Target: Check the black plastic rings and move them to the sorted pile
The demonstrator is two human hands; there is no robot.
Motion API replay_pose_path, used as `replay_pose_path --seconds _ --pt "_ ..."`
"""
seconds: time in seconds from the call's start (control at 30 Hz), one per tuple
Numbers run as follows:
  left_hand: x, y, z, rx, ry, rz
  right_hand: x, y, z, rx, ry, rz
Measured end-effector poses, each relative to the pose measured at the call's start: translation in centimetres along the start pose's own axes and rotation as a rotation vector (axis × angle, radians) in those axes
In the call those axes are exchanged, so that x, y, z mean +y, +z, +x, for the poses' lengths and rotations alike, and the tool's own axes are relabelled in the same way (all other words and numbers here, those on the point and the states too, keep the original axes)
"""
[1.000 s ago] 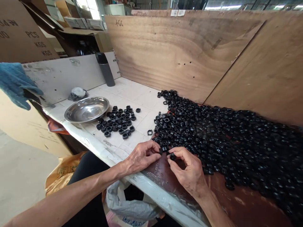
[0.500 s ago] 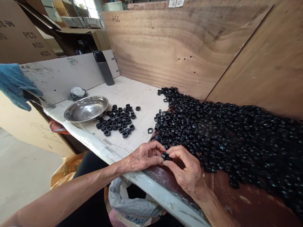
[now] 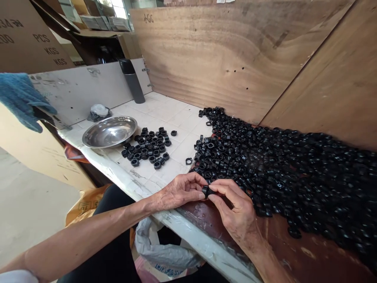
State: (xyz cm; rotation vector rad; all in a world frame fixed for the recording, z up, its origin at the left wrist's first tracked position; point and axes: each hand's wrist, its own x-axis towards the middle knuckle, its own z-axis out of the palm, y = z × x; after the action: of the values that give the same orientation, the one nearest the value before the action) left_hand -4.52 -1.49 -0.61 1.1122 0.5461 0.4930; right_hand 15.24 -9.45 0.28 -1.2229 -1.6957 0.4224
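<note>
Between the fingertips of both hands is a small black plastic ring (image 3: 205, 191), partly covered by fingers. My left hand (image 3: 184, 192) pinches its left side with thumb and fingers. From the right, my right hand (image 3: 234, 204) grips the other side of it; whether one part or two joined parts are held I cannot tell. Just beyond the hands spreads a large heap of similar black rings (image 3: 265, 169) on a reddish-brown board (image 3: 309, 247). A smaller group of black rings (image 3: 151, 147) lies on the white tabletop (image 3: 179, 112) to the left.
A shiny metal bowl (image 3: 110, 132) stands left of the small group, with a plastic-wrapped bundle (image 3: 99, 112) behind it. A dark flask (image 3: 132, 82) leans by the low grey side board. Plywood (image 3: 229, 55) walls the back. An open sack (image 3: 165, 247) sits below the table edge.
The view has shifted slightly. Both hands stay together at the ring, and the fingers of my right hand have changed their hold a little.
</note>
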Motion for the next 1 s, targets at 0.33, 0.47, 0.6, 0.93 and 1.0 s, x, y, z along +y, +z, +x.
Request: replay_pose_path --seconds 0.33,0.47,0.6,0.93,1.0 --pt "0.0 0.3 0.0 0.052 0.056 0.029 0.9 0.9 -1.2 0.054 0.163 0.001" --pt "-0.2 0.3 0.0 0.057 0.045 0.001 0.9 0.9 -1.0 0.064 0.112 -0.063" --pt "-0.5 0.2 0.1 0.053 0.099 -0.022 0.4 0.8 -0.5 0.054 -0.027 -0.103" --pt "-0.5 0.2 -0.2 0.035 0.182 0.164 0.7 1.2 -1.2 0.038 0.012 -0.169" --pt "-0.5 0.1 -0.2 0.036 0.177 0.140 0.4 0.9 -1.1 -0.014 0.004 -0.143"
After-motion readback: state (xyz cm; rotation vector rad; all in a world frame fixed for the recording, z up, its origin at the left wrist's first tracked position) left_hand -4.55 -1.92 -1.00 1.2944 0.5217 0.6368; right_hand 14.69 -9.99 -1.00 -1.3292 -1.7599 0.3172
